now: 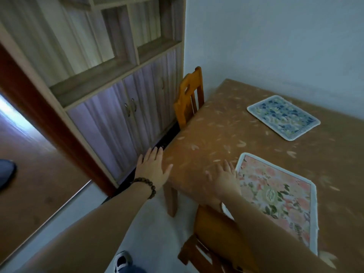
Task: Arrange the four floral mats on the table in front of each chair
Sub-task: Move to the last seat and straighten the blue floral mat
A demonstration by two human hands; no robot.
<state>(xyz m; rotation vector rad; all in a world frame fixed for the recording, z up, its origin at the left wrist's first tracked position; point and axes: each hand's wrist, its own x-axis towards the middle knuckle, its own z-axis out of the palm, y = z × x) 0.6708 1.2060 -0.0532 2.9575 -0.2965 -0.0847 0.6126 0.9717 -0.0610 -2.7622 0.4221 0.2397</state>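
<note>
A pink floral mat (279, 196) lies flat on the brown table (212, 138) near its front edge, before a wooden chair (214, 239) at the bottom. A blue floral mat (283, 117) lies farther back toward the wall. My right hand (224, 178) hovers open over the table, its fingertips at the pink mat's left edge. My left hand (152, 167), with a bead bracelet on the wrist, is open and spread just off the table's left corner. Neither hand holds anything.
A second wooden chair (189, 99) stands at the table's left side, close to a tall cabinet (118, 107) with shelves and doors. A doorway (23, 146) opens at the left. My shoe (123, 262) is on the pale floor below.
</note>
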